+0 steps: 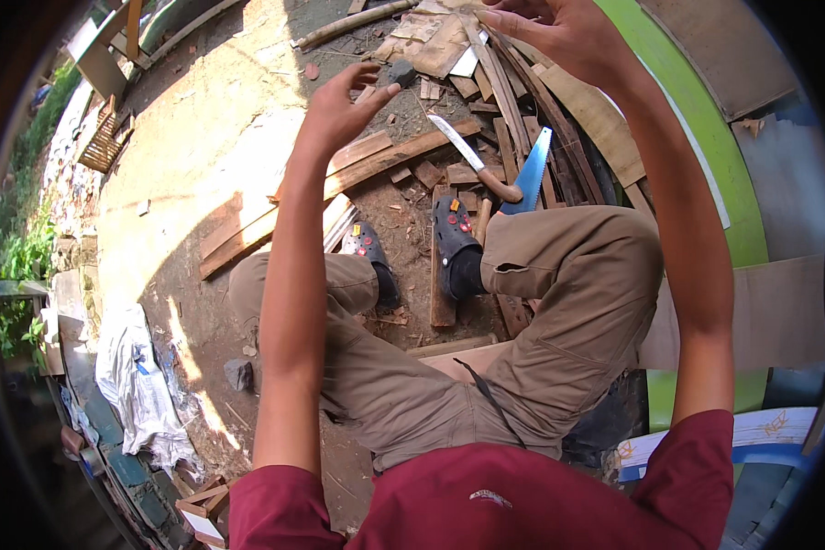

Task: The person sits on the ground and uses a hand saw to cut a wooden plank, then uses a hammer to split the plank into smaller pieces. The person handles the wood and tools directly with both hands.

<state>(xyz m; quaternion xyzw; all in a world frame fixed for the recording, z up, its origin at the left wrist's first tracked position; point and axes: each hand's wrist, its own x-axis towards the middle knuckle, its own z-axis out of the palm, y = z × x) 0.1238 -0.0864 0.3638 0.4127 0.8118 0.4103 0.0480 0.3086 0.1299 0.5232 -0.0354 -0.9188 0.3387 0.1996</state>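
Observation:
My left hand (344, 108) is raised in front of me over the dirt ground, holding nothing, its fingers apart and slightly curled. A dark stone (400, 73) shows just past its fingertips. Farther up and to the right, my right hand (559, 35) hovers above the wood pile, thumb stretched out and apart from the fingers; the top edge of the picture cuts off part of it. Between my arms, a long knife (458, 147) with a wooden handle lies beside a handsaw (533, 176) with a blue blade, near my right knee.
Long planks (247, 240) lie across the ground ahead of my feet. Offcuts and boards (573, 128) are heaped at the right, beside a green panel (706, 101). A white sack (137, 376) and a grey stone (238, 374) lie to the left. A slatted crate (105, 137) stands far left.

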